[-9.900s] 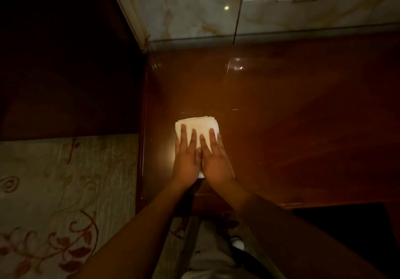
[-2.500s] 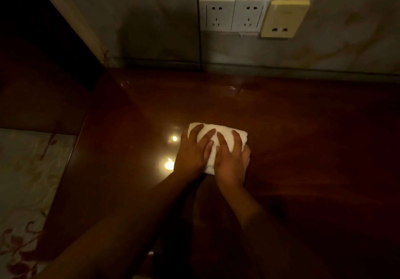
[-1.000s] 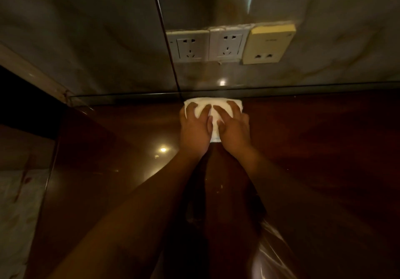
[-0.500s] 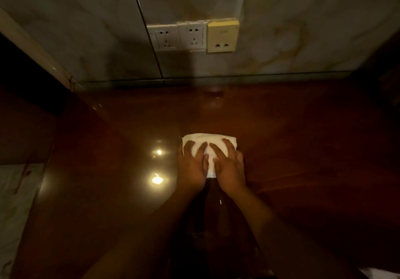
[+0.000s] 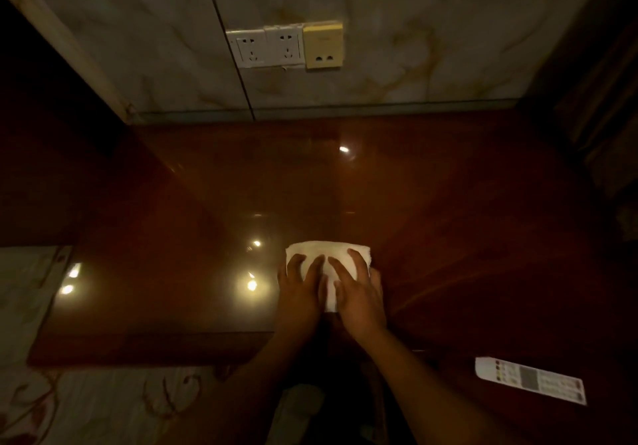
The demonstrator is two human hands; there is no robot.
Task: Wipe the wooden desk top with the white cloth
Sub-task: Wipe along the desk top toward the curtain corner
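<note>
A folded white cloth [image 5: 328, 253] lies flat on the glossy dark wooden desk top [image 5: 431, 203], near the desk's front edge. My left hand [image 5: 299, 289] presses down on the cloth's left half with fingers spread. Beside it, touching, my right hand [image 5: 359, 292] presses on the right half the same way. Both palms cover most of the cloth; only its far strip and a sliver between the hands show.
A white remote control [image 5: 530, 379] lies at the front right. Two white wall sockets [image 5: 267, 47] and a beige plate [image 5: 324, 45] sit on the marble wall behind the desk. Patterned floor [image 5: 86, 406] lies left and below. Lamp reflections shine on the wood.
Both hands have pulled the cloth back from the wall across the desk toward the front edge. The remote control has come into view at the right.
</note>
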